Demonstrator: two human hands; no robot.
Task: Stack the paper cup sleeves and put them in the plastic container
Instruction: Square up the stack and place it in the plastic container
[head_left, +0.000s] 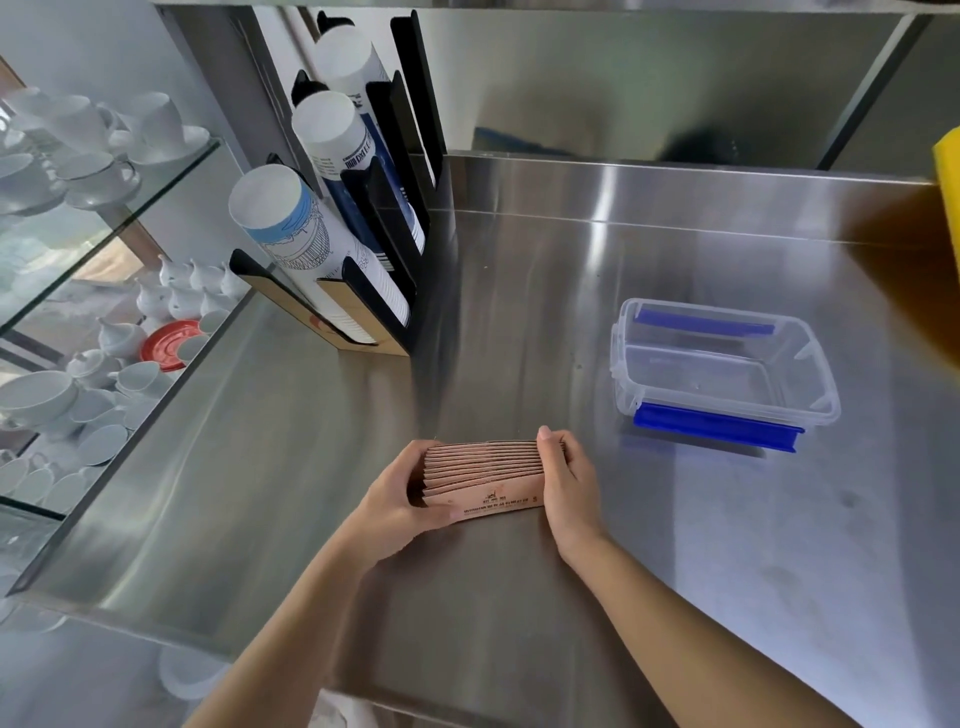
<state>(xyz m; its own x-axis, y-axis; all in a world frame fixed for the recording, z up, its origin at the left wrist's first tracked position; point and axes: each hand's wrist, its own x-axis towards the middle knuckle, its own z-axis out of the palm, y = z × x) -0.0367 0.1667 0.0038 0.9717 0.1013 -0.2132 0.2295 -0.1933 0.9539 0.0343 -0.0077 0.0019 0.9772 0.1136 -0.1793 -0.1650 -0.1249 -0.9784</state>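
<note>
I see the stack of paper cup sleeves (483, 475) standing on edge on the steel counter (571, 249), near its front, pressed between 2 hands. The left hand (402, 493) wraps its end with the thumb across the printed front face; the right hand (566, 475) lies flat against the other end, fingers extended, the thumb up over the top edges. Both are closed onto the stack, neither fully curled.

I judge the sleeves light, thin cardboard, stiff along their length but loose against each other: the left ends look slightly fanned, so they could slip or splay if the squeeze eases. The hold I would trust is at both ends, pushing inward, with a thumb on top to keep the edges level.

The plastic container (724, 369) sits to the right and farther back, well apart from the stack. It is clear, lidless, with blue clips on 2 sides, and looks empty. I judge the stack would fit laid lengthwise.
</note>
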